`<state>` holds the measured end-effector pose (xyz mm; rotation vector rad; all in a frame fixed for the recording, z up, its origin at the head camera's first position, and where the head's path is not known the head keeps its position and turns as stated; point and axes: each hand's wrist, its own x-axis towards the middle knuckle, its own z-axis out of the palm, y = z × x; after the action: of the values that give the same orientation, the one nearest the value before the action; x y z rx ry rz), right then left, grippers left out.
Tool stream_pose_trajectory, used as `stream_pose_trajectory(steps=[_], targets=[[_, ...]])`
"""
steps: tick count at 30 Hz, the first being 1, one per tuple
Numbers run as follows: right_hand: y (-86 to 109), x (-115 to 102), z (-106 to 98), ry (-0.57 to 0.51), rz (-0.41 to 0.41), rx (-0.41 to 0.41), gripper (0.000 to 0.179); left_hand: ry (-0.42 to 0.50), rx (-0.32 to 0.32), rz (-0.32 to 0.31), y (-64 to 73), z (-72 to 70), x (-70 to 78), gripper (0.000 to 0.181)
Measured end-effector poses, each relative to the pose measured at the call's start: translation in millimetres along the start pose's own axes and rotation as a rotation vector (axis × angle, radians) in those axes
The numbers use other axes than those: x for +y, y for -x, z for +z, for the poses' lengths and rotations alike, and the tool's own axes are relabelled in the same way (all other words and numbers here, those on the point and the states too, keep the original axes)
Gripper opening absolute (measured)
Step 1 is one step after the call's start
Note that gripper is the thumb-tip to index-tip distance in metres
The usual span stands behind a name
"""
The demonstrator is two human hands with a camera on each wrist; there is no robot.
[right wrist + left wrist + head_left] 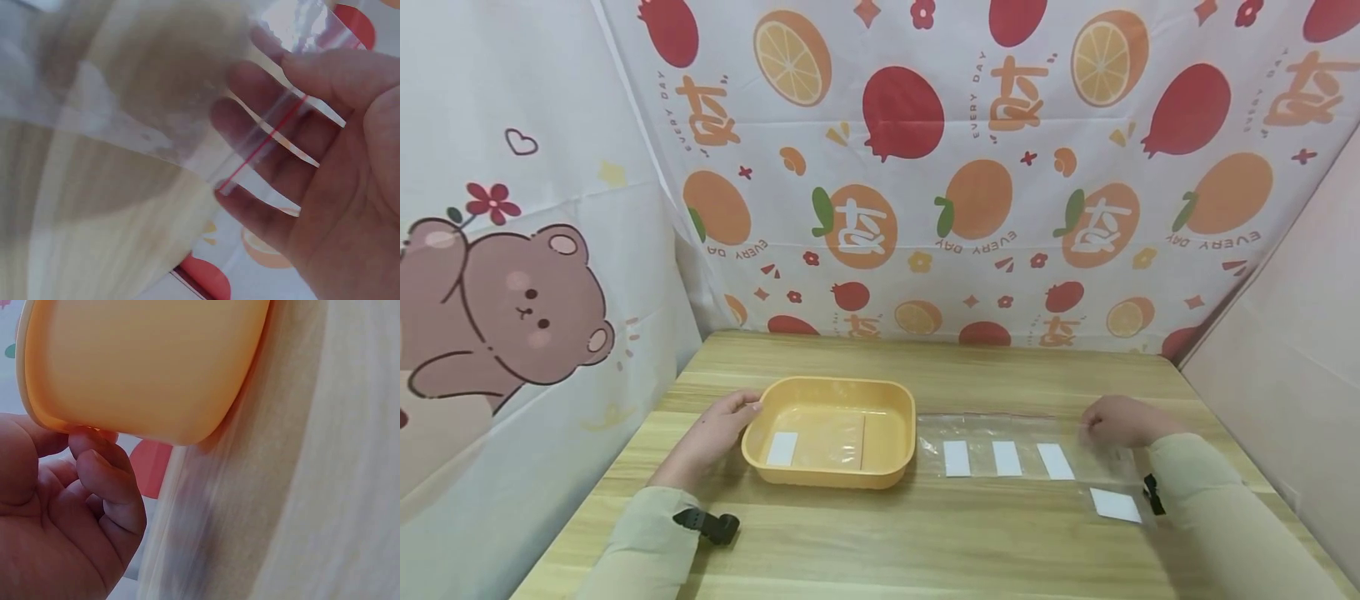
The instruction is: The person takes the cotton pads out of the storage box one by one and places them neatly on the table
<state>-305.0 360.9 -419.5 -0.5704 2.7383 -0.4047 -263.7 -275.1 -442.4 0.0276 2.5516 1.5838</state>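
My left hand point(725, 425) is at the left end of a yellow plastic tray point(827, 480). Thumb and curled fingers pinch the tray's rim, as the left wrist view shows. Inside the tray lies a clear zip bag point(827, 442) with a white label. On the right, my right hand point(1123, 421) holds another clear zip bag point(169, 131) near its red seal line, thumb on one side and fingers behind the film. That bag's white label point(1115, 505) hangs toward the front in the head view.
Between tray and right hand, several clear zip bags point(977, 425) with white labels lie in an overlapping row on the wooden table point(880, 550). Printed cloth point(902, 292) rises behind the table's back edge, with more cloth walls at both sides.
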Motion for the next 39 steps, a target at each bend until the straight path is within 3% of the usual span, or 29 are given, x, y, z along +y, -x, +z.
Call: stream_pose_trajectory(steps=[3,15,24,39], targets=[[-3.3,1.5,7.2,0.0,0.028,0.024,0.024,-0.006,0.0,0.002,-0.7,0.3,-1.2,0.052],[-10.4,0.6,12.6,0.186,-0.049,0.151,0.027,-0.011,-0.008,0.005,-2.0,-2.0,-2.7,0.051],[-16.2,-0.1,18.9,0.282,-0.033,0.237,0.009,0.004,-0.01,-0.018,0.9,0.8,-0.3,0.052],[-28.0,-1.9,24.2,0.287,0.031,0.297,0.01,0.044,-0.014,-0.012,0.2,0.9,-1.2,0.052]])
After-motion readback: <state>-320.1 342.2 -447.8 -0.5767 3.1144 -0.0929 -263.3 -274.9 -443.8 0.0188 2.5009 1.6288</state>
